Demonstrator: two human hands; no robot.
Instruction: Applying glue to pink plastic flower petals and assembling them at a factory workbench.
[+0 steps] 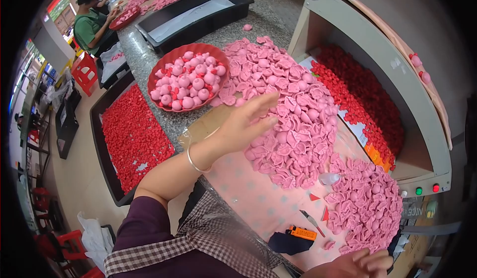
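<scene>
Reaching out over the table [258, 198], the person's left hand [246, 121] hangs just above a big pile of pink petal-shaped pieces [288, 114]. Its fingers [263, 104] are spread open and hold nothing. A thin silver bangle [195, 161] sits on the wrist. The pile lies in the middle of the table, right under and beside the hand.

Down at the bottom edge is the right hand [355, 265]. Only part of it shows, so you cannot tell if its fingers are open or closed. It is just beside a second, smaller pile of pink pieces [367, 206] on the right side of the table.

To the left of the big pile stands a round red bowl [164, 69] full of pink and white balls [191, 81]. Behind the bowl is a long black tray [198, 27] with something white in it.

On the pink table cover near the right hand lie a small orange and black tool [302, 233], a dark cloth [287, 243], a thin blade-like tool [312, 222] and two little red triangles [314, 197]. A small clear bottle [329, 178] lies between the two pink piles.

On the right is a grey box [387, 64] with an open side, and a heap of red pieces [362, 99] is inside it. It has a green button [419, 191] and a red button [436, 188].

Left of the table, lower down, a black tray holds lots of red pieces [131, 134]. Far back, another person [92, 22] in a green top sits at the table.
</scene>
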